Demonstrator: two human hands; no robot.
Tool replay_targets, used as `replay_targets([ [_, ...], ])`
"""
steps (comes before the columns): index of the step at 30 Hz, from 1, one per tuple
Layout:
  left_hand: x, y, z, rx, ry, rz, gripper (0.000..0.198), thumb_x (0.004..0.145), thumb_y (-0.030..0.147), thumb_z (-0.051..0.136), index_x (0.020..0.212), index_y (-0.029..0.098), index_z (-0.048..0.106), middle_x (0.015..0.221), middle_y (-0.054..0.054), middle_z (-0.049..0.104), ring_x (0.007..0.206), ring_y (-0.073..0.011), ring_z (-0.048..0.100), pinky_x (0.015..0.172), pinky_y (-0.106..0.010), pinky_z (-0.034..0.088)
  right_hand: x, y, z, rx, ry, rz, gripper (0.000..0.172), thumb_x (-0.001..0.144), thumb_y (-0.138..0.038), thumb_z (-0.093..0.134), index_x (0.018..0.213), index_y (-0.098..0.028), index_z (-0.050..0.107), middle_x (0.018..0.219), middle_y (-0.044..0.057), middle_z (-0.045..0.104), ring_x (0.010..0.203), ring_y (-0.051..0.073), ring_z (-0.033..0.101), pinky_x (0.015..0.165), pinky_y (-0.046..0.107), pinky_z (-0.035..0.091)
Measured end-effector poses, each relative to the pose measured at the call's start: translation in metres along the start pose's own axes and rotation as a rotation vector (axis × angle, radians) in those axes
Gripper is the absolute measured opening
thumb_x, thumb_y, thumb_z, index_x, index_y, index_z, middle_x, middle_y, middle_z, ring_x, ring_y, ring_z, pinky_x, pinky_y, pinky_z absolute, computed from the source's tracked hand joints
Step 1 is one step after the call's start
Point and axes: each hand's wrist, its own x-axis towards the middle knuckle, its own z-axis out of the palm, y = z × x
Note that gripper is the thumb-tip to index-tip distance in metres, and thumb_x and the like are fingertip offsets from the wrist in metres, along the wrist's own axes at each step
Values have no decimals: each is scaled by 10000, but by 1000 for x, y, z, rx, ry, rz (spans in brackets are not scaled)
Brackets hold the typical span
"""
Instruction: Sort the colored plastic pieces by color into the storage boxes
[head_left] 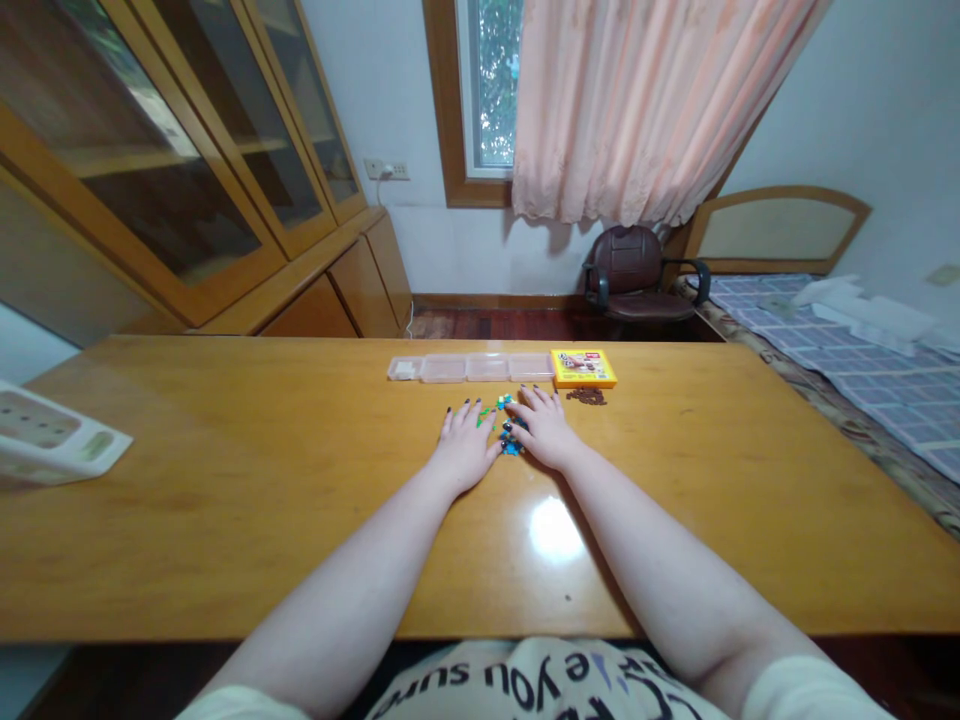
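Observation:
My left hand [463, 447] lies on the table with fingers spread, beside a few small green pieces [486, 412]. Across from it, my right hand [547, 428] rests with its fingers apart, partly over a small heap of blue pieces [512, 449]. Light-coloured little pieces [504, 402] sit between the fingertips of both hands. The pieces are too small to name, and the right fingers hide some of them. Neither hand visibly grips anything. Beyond the right hand is a pile of small brown pieces [587, 396].
A row of clear plastic trays [466, 368] lies along the far part of the wooden table [300, 480], touching or close to a yellow box [584, 368]. A white holder [56, 435] stands at the left edge. An office chair [634, 270] is behind the table.

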Motion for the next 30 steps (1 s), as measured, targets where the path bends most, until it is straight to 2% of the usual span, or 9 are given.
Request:
replay_targets([
  [4,-1,-2,-3,11,-3,-30,567,877,483,442,1370,207,407,1467,-146,317,1361,-310,243,1107,-513,174,-2,2,-3,46,38,-13,411,886,-442,452,1236,-258,563,1434,83,374,1339,275,234,1093,510,111],
  [8,-2,-1,-4,10,-7,4,547,879,490,435,1369,250,405,1471,-123,318,1361,-303,244,1108,-516,161,-2,1,-2,13,14,-29,493,893,-483,431,1347,-294,453,1479,93,300,1356,306,204,1083,543,101],
  [11,-1,0,-2,29,-12,9,552,878,495,429,1357,221,426,1469,-125,321,1362,-302,239,1111,-510,159,-1,-1,-1,-14,-6,-23,505,901,-517,398,1369,-329,416,1503,94,244,1368,330,173,1072,571,86],
  [16,-1,-1,0,68,15,-38,592,872,496,435,1367,173,409,1468,-157,311,1365,-310,230,1111,-511,160,-1,-1,-2,5,12,-44,447,899,-508,412,1276,-303,534,1461,79,335,1353,310,211,1083,548,100],
  [18,-2,-1,1,72,7,-17,622,867,509,438,1393,184,370,1478,-154,292,1371,-313,216,1112,-521,145,-1,1,-2,10,45,-45,438,899,-485,421,1264,-279,546,1450,80,355,1349,293,221,1093,528,99],
  [23,-6,2,6,78,-76,55,669,865,560,404,1420,196,324,1516,-132,211,1393,-325,148,1110,-556,89,2,2,3,-20,48,6,533,882,-503,440,1365,-280,430,1502,112,240,1363,328,186,1075,564,97],
  [30,7,-2,9,69,-16,-97,703,874,580,351,1438,166,281,1526,-155,156,1400,-336,106,1100,-577,82,2,2,1,20,80,-12,388,889,-471,440,1188,-282,600,1408,74,407,1336,294,241,1086,530,101],
])
